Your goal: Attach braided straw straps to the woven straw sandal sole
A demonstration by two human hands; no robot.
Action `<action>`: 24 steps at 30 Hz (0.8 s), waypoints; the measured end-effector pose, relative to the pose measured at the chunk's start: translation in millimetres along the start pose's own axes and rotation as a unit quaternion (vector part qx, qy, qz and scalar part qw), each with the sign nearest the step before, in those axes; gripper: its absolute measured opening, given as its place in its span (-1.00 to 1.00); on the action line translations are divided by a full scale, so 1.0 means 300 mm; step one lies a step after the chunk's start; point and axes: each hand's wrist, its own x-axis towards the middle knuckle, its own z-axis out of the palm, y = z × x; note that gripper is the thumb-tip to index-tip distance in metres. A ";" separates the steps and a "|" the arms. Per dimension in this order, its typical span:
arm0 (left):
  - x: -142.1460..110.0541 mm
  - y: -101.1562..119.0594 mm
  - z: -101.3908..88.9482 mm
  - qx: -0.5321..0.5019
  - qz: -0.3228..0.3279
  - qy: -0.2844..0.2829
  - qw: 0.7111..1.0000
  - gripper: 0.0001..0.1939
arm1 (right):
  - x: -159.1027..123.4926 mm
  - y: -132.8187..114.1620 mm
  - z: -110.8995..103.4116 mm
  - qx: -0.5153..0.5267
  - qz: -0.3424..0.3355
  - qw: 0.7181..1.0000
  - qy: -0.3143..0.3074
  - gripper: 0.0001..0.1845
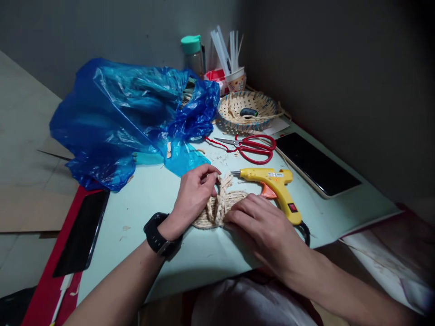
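A flat, rounded piece of coiled straw rope [203, 220] lies on the table before me, with a braided straw strand [222, 192] running up over its middle. My left hand [199, 188], wearing a black watch at the wrist, has its thumb and fingers closed on the strand near the upper end. At the piece's right side, my right hand [256, 219] curls its fingers down onto the edge; its fingertips are partly hidden. Close by on the right, a yellow glue gun [280, 188] rests on its side with the nozzle toward the straw.
Red-handled scissors [256, 147] lie beyond the glue gun. Behind them are a woven basket [234, 122] and a cup [237, 81] of glue sticks. A blue plastic bag [129, 104] fills the back left. A tablet [316, 164] lies right, a dark phone [82, 232] left.
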 end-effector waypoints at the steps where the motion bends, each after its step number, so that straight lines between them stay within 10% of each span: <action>1: -0.001 -0.001 0.000 -0.001 0.001 0.002 1.000 -0.86 | 0.000 0.001 -0.001 0.014 0.004 1.000 0.010 -0.81; 12: -0.009 0.004 0.001 0.000 0.004 0.012 1.000 -0.83 | -0.084 0.000 -0.136 0.210 0.031 0.976 0.045 -0.87; 18: -0.009 0.013 0.001 -0.007 0.009 0.026 1.000 -0.86 | -0.112 0.011 -0.246 0.199 0.008 0.978 -0.064 -0.77; 24: -0.015 0.031 -0.002 -0.032 0.005 0.022 0.999 -0.89 | -0.084 0.003 -0.193 0.075 0.007 0.997 0.001 -0.90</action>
